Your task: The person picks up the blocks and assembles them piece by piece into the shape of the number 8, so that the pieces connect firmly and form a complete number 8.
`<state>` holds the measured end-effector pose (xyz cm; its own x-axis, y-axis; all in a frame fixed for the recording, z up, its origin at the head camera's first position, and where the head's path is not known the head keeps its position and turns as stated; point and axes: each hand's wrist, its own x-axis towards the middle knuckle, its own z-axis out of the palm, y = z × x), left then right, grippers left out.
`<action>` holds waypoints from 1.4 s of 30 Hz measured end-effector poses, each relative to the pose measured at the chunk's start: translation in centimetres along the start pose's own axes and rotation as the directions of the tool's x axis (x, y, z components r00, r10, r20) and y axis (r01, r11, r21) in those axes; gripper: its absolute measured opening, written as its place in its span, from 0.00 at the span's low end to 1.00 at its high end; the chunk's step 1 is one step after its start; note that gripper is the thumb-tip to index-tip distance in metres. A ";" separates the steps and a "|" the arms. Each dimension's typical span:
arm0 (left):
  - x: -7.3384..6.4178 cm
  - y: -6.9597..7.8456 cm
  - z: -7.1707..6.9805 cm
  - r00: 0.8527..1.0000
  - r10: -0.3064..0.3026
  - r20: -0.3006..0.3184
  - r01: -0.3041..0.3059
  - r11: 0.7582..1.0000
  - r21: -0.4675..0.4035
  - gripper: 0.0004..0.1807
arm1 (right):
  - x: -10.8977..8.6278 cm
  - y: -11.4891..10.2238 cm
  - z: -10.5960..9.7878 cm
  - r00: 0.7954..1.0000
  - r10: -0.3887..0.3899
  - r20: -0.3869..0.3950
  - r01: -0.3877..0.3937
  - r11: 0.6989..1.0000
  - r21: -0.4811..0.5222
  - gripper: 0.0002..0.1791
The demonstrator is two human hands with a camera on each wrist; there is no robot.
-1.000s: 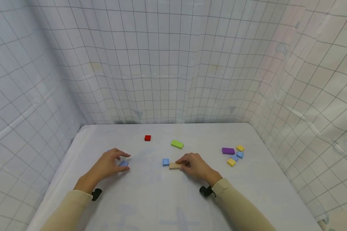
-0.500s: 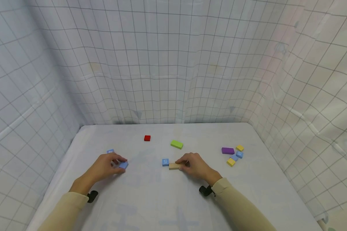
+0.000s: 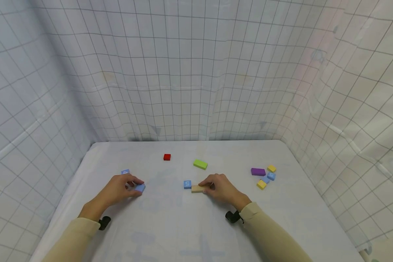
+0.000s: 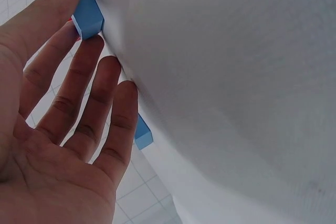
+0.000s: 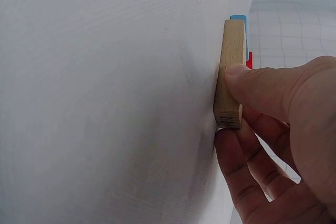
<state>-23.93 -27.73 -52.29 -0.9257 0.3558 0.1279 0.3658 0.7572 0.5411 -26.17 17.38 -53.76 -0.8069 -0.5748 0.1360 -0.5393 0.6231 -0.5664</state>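
Note:
My left hand (image 3: 119,189) pinches a small blue block (image 3: 139,188) between thumb and fingers at the left of the table. In the left wrist view that blue block (image 4: 88,14) sits at the thumb tip, low against the white cloth. Near the table's middle my right hand (image 3: 223,189) holds a plain wooden block (image 3: 197,189) lying on the cloth. Its thumb presses the long side of the wooden block (image 5: 231,51) in the right wrist view. A blue tile marked 5 (image 3: 187,184) lies at the wooden block's left end.
Another blue numbered tile (image 3: 125,171) lies just beyond the left hand. Farther back are a red block (image 3: 167,157) and a lime green block (image 3: 200,164). On the right, a purple block (image 3: 258,171) lies beside several yellow and blue pieces (image 3: 271,176). Gridded white curtains surround the table (image 3: 170,233).
The left hand's thumb and fingers have closed on the blue block, and the hand has drawn slightly left, uncovering the tile behind it. The right hand stays put on the wooden block.

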 end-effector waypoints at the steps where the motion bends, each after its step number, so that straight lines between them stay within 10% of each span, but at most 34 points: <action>1: 0.0 0.0 0.0 1.000 -0.001 0.001 0.001 1.000 0.001 0.19 | 0.0 0.0 0.0 1.000 0.001 0.001 -0.001 1.000 -0.001 0.14; 42: 1.0 2.6 2.2 0.997 0.016 0.074 -0.012 0.999 -0.046 0.19 | -0.2 0.0 0.0 1.000 0.018 0.004 -0.018 1.000 -0.005 0.14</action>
<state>-23.68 -24.21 -52.59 -0.9103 0.4070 0.0750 0.3725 0.7267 0.5772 -26.00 17.48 -53.80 -0.8154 -0.5657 0.1228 -0.5263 0.6361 -0.5643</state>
